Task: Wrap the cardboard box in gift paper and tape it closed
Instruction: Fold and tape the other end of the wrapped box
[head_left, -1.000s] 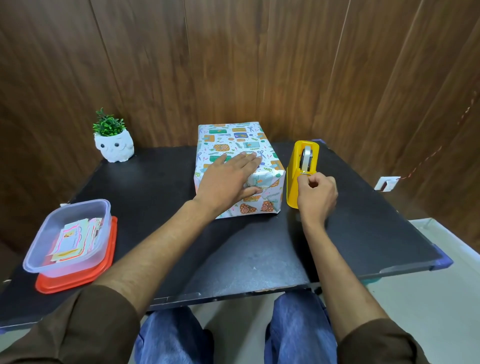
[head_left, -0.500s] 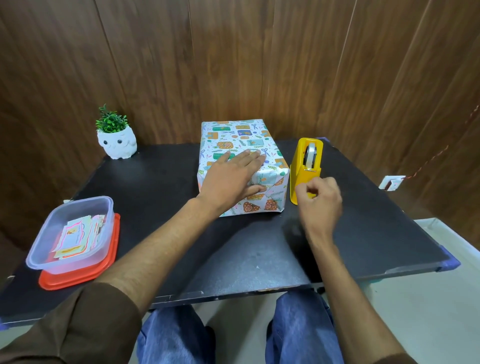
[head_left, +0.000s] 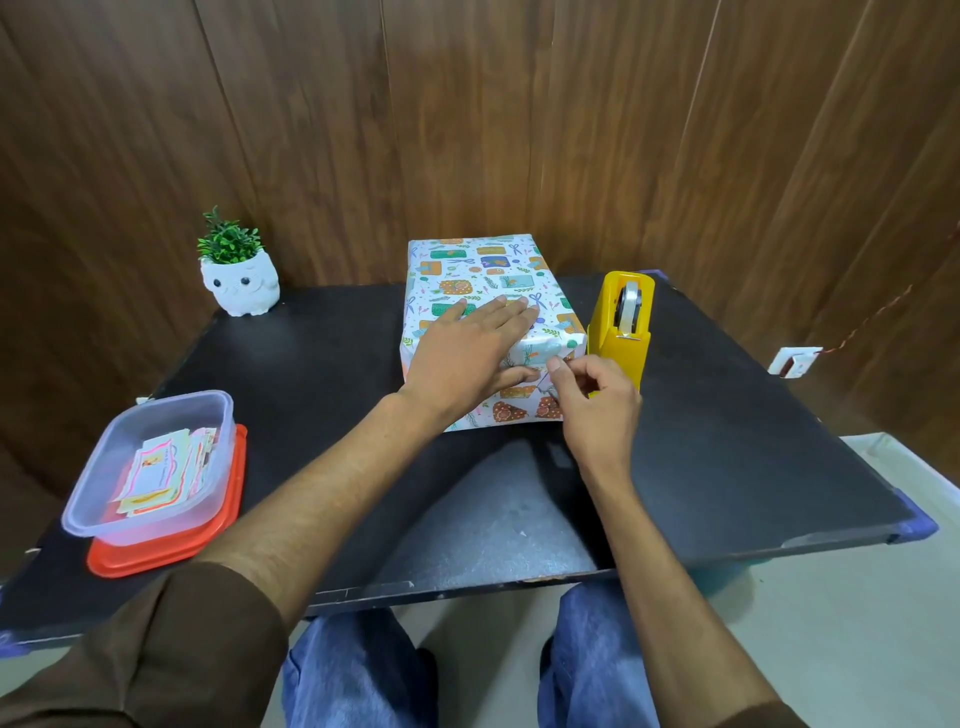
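The box (head_left: 483, 275) wears smooth printed paper with a faint sheen, the dispenser (head_left: 618, 358) is glossy yellow plastic, the desk (head_left: 727, 441) a matt black board scuffed pale near its front, the tub (head_left: 104, 519) cloudy clear plastic on a shiny red plastic lid (head_left: 239, 467), the wall (head_left: 519, 130) satin wood panelling.

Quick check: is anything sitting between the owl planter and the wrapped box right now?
Nothing. In the head view, only bare black table runs from the owl planter to the wrapped box.
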